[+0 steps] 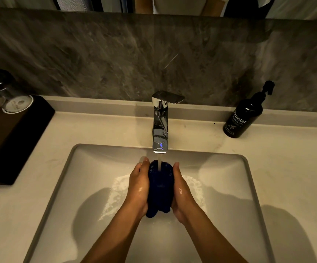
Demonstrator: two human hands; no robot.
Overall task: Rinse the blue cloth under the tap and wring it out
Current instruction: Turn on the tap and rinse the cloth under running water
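A dark blue cloth (160, 188), bunched into a wad, is pressed between my two palms over the white basin (81, 179). My left hand (137, 186) cups its left side and my right hand (182, 192) its right side, fingers pointing away from me. The chrome tap (160, 122) stands straight ahead with its lever up. A stream of water (159, 162) falls from the spout onto the top of the cloth. Water splashes white on the basin floor under my hands.
A black hand-wash pump bottle (245, 114) stands on the counter at the back right. A dark tray (11, 137) with upturned glasses (3, 92) sits at the left. A grey stone backsplash (116, 54) rises behind the tap.
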